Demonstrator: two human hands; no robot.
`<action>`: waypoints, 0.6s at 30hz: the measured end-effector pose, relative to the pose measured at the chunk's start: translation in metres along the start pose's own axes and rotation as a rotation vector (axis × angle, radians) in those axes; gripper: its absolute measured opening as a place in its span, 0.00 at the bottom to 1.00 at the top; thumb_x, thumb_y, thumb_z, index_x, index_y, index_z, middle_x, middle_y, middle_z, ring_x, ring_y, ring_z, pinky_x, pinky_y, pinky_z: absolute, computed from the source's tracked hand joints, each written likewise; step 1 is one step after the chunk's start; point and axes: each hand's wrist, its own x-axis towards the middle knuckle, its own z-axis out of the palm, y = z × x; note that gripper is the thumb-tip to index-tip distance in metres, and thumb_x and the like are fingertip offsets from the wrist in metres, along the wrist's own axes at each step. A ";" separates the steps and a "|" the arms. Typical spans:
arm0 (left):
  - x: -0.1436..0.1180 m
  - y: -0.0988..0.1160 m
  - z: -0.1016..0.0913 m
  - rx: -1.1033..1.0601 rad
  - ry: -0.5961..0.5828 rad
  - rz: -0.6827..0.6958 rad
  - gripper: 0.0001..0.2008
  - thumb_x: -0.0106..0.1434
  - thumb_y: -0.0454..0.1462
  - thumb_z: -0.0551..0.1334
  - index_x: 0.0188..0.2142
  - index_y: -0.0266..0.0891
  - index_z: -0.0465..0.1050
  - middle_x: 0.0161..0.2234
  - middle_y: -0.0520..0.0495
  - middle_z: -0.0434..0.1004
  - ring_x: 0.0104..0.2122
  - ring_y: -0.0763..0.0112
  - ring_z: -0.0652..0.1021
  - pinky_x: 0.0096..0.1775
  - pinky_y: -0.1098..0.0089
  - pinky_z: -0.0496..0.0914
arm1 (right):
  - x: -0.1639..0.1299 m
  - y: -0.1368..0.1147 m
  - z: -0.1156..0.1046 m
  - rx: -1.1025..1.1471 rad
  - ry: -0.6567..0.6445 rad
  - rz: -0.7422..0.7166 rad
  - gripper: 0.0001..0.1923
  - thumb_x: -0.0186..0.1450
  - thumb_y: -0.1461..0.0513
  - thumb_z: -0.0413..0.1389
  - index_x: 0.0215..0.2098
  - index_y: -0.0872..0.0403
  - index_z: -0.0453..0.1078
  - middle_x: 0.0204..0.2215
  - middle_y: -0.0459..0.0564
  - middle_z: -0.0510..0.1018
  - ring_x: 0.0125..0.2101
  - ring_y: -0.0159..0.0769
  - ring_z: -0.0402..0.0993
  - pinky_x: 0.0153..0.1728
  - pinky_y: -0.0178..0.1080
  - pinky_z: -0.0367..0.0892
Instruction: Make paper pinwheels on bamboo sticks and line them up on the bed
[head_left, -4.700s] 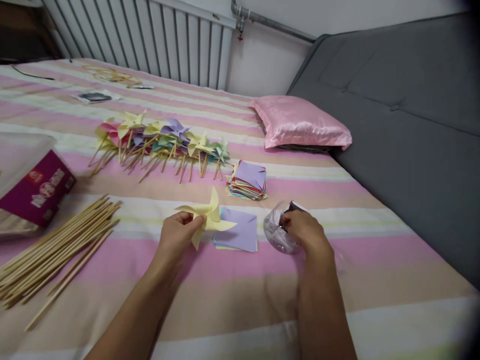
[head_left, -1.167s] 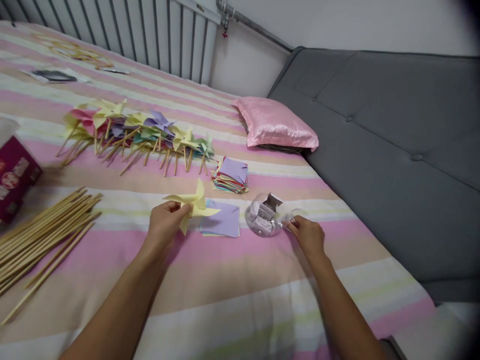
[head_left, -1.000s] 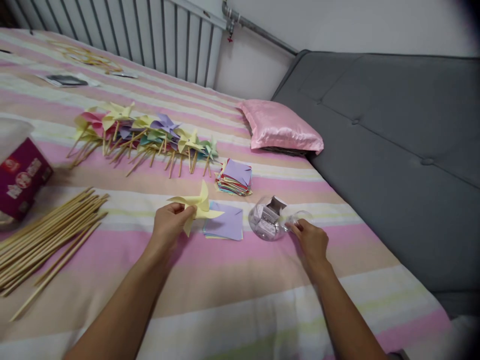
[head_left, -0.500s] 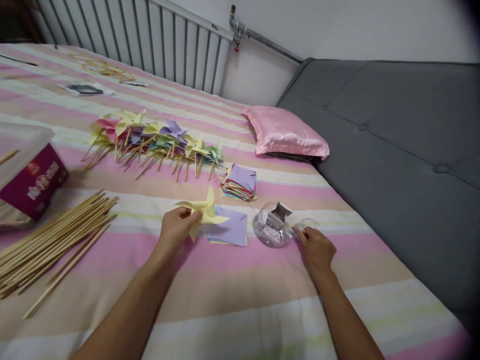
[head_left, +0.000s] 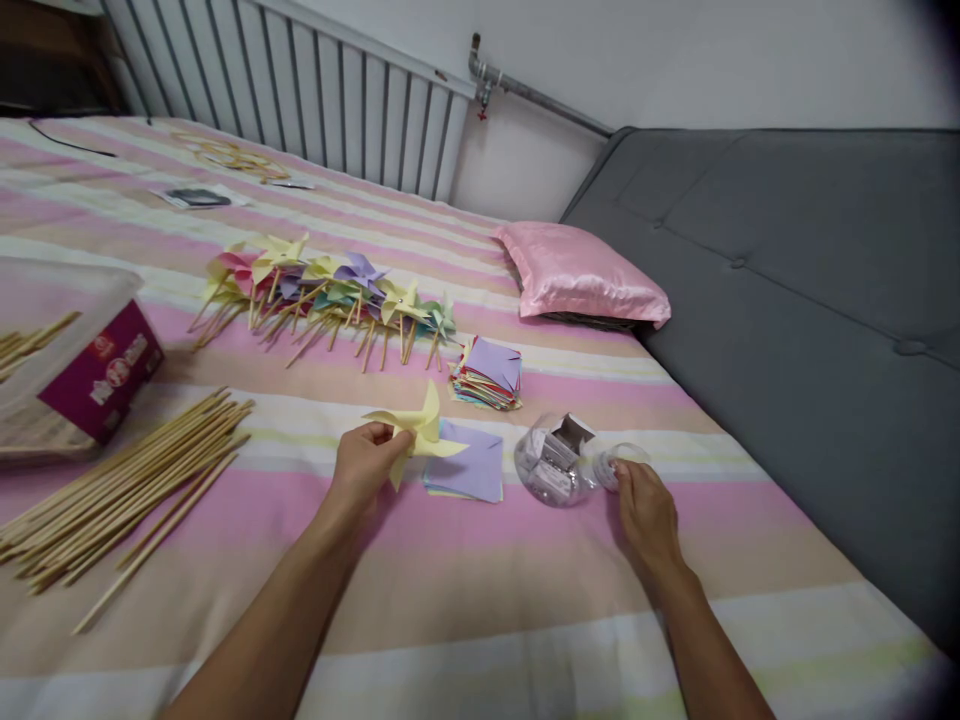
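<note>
Nearest, a flat stretch of striped bedding, edged at left by wooden sticks. Pinched in the left hand, a pale yellow paper pinwheel, blades curled and pointed, partly over purple-topped paper squares. Right hand at a small clear dish; cannot tell whether gripping. Beyond, heaped pinwheels; rightward, a grey padded board.

Striped bed: pinwheels, sticks, papers, clear container.

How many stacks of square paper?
2: a thick stack beside the pinwheel pile; a thin stack in front of it, partly hidden by the yellow pinwheel in the left hand.
</note>
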 end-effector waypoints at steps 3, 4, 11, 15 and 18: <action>0.001 -0.001 0.000 -0.002 -0.007 -0.006 0.09 0.41 0.37 0.67 0.21 0.33 0.71 0.17 0.50 0.71 0.17 0.73 0.70 0.21 0.73 0.61 | 0.001 0.001 0.001 0.041 0.013 -0.016 0.23 0.67 0.56 0.39 0.44 0.59 0.71 0.41 0.58 0.74 0.42 0.43 0.69 0.43 0.43 0.62; 0.000 -0.001 0.000 0.000 -0.007 -0.006 0.09 0.41 0.37 0.67 0.20 0.33 0.71 0.17 0.50 0.71 0.17 0.74 0.70 0.21 0.73 0.61 | 0.001 0.000 0.000 0.052 0.012 -0.021 0.22 0.67 0.57 0.39 0.44 0.59 0.71 0.41 0.58 0.74 0.43 0.42 0.69 0.44 0.42 0.62; -0.002 0.002 0.001 0.003 -0.008 -0.008 0.09 0.41 0.37 0.67 0.20 0.33 0.70 0.17 0.50 0.71 0.18 0.75 0.69 0.21 0.74 0.60 | -0.001 -0.006 -0.004 0.049 0.139 0.031 0.19 0.65 0.56 0.47 0.41 0.59 0.75 0.39 0.56 0.78 0.36 0.41 0.74 0.39 0.40 0.66; -0.001 0.001 0.000 0.006 -0.011 -0.003 0.09 0.41 0.37 0.67 0.20 0.33 0.70 0.17 0.50 0.71 0.18 0.75 0.69 0.22 0.74 0.60 | -0.002 -0.009 -0.006 0.057 0.214 0.030 0.17 0.62 0.55 0.51 0.37 0.58 0.77 0.37 0.55 0.80 0.34 0.42 0.75 0.37 0.39 0.67; 0.000 0.001 0.000 0.008 -0.002 0.001 0.10 0.41 0.37 0.67 0.20 0.33 0.70 0.17 0.51 0.70 0.17 0.75 0.68 0.21 0.74 0.60 | -0.002 -0.011 -0.008 0.092 0.232 0.076 0.17 0.62 0.55 0.53 0.36 0.57 0.77 0.38 0.54 0.80 0.32 0.42 0.76 0.36 0.39 0.67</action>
